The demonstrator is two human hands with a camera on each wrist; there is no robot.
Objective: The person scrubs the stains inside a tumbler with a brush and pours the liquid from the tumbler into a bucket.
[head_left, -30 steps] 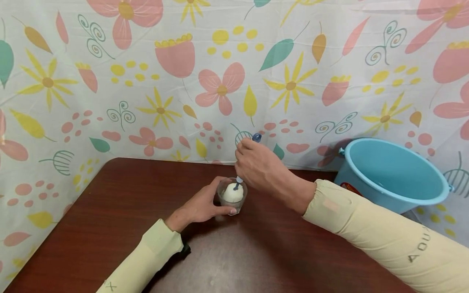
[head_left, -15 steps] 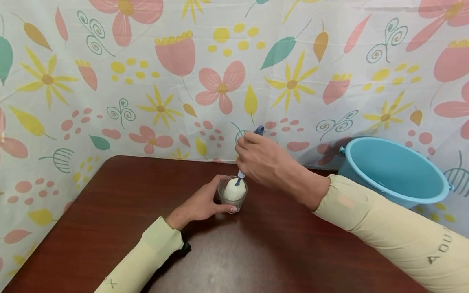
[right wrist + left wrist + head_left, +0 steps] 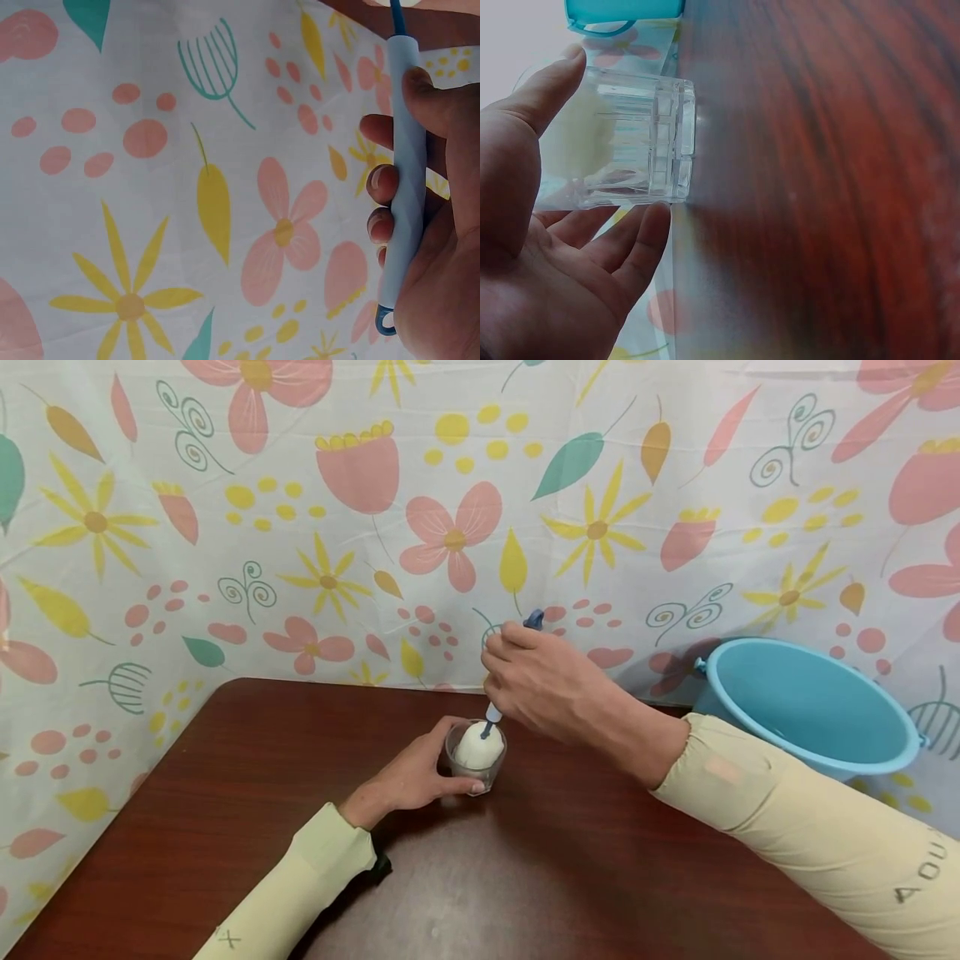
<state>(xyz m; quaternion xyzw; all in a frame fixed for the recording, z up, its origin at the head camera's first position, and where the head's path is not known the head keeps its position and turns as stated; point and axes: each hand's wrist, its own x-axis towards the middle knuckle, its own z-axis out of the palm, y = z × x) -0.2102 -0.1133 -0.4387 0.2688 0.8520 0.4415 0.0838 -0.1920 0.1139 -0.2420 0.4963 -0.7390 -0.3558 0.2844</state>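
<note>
My left hand [image 3: 408,777] grips a clear cup [image 3: 483,781], thumb on the near side and fingers on the far side. In the left wrist view, the clear cup [image 3: 664,142] has its base right at the tabletop. Inside it sits a smooth white egg-shaped thing [image 3: 474,746], its top level with the rim. My right hand [image 3: 543,681] holds a slim tool with a light blue handle [image 3: 406,150], a dark blue shaft and a hanging loop. The tool slants down, and its dark tip meets the top of the white thing; the working end is hidden.
A blue bucket [image 3: 750,710] stands at the right behind my right forearm. The dark brown table [image 3: 300,735] runs back to a flower-printed cloth [image 3: 450,443]. Something small and black [image 3: 381,867] shows beneath my left wrist.
My right hand has risen slightly and shifted right with the tool, whose tip stays on the white thing. My left hand and the cup hold their place.
</note>
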